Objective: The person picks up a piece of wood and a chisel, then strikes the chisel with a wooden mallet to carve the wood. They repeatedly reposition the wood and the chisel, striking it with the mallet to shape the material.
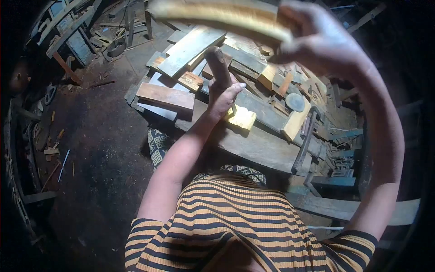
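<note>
My left hand point(222, 100) is closed around a thick brown wooden handle point(218, 68) that stands upright over the bench point(263, 152). Just beneath this hand lies a small, brightly lit yellow wood block point(242, 119); where the tool's lower end meets it is mostly hidden. Raised high at the upper right, my right hand point(317, 43) grips one end of a long pale piece of wood point(222, 16). That piece reaches left across the top of the view and is blurred.
Planks point(192, 52) and a reddish-brown block point(166, 96) lie left on the bench. A round disc point(295, 102), a pale block point(297, 124) and a long dark metal bar point(305, 143) are right. Wood scraps litter the floor point(99, 136).
</note>
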### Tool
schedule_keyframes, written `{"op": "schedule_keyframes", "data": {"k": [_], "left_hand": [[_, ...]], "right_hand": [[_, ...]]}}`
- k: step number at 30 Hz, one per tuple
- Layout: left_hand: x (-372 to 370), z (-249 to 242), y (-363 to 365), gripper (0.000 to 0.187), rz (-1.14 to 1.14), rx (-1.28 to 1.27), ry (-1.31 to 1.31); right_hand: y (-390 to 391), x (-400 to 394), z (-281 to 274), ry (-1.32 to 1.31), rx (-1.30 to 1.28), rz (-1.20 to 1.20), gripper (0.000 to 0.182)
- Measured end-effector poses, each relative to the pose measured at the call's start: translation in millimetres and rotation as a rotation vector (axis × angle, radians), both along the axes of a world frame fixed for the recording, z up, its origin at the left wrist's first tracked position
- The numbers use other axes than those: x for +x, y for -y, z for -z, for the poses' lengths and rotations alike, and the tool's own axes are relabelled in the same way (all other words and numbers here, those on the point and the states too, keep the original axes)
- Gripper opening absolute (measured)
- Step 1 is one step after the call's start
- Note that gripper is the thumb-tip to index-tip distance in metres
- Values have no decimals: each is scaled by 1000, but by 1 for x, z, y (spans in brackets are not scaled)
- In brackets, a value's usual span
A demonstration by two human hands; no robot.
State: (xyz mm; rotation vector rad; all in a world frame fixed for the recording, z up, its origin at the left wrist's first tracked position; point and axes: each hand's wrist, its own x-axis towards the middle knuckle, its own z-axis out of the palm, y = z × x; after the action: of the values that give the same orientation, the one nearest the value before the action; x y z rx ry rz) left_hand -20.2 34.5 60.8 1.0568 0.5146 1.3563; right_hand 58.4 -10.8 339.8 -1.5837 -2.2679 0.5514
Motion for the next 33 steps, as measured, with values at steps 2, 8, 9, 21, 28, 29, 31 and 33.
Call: {"op": "schedule_keyframes", "data": {"k": [2,8,9,21,28,29,31,33], "left_hand": [[3,2,2,18,-27,-30,19],[2,-3,2,19,-34,16,-101],[1,-4,2,19,-20,30,-115],[2,-5,0,20,-11,129,-130],[2,-4,-1,19,-2,105,-140],[4,-4,0,19,-23,91,-134],[4,-3,1,19,-27,81,-152],[3,2,-1,19,-37,79,-108]], "right_hand": [[15,-16,-49,-403,-340,-62,33],[3,0,4,379,-391,308,42],[-1,3,-2,529,-187,216,39],[24,1,-14,547,-113,170,41],[33,49,41,135,161,-41,44],[39,50,53,249,65,78,42],[48,57,52,271,-169,256,51],[57,72,74,8,-106,240,58]]}}
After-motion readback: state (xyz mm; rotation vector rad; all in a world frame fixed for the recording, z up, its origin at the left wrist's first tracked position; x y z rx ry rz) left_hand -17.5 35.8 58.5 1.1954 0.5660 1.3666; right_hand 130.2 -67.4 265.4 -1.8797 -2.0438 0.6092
